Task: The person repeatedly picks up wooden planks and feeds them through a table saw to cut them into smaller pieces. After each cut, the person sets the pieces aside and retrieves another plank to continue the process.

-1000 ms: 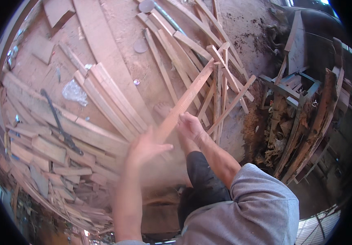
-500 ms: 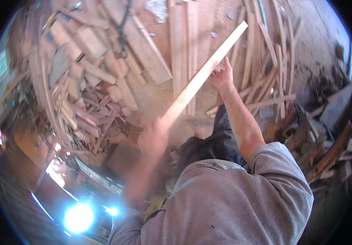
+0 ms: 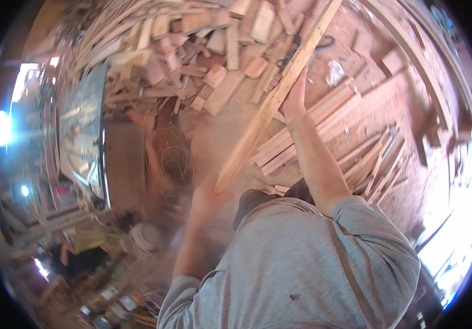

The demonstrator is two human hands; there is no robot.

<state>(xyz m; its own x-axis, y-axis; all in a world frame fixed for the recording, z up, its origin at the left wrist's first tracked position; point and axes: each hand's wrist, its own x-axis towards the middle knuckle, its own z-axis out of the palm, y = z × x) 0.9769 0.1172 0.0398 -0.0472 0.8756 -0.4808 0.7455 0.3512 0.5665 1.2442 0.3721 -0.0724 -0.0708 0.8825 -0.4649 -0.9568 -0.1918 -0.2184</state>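
A long, narrow wooden plank point(image 3: 263, 119) runs slantwise in front of me, its near end low on the left and its far end up at the top edge. My left hand point(image 3: 209, 193), somewhat blurred, grips the near end. Farther up the plank, my right hand point(image 3: 295, 94) is closed around it from the right side, with fingertips showing at its left edge. The plank is held up above the floor, tilted away to the right.
Offcuts and wood blocks point(image 3: 214, 75) lie heaped at the far left. Stacked boards point(image 3: 315, 123) rest on the floor beyond my right forearm, beside thin strips point(image 3: 373, 164). A machine table with a flat metal top point(image 3: 82, 134) stands on the left. A clear plastic bag point(image 3: 334, 73) lies farther off.
My body and view have turned left, so the machine table now shows fully and the wood heaps have shifted right. Both hands still hold the plank.
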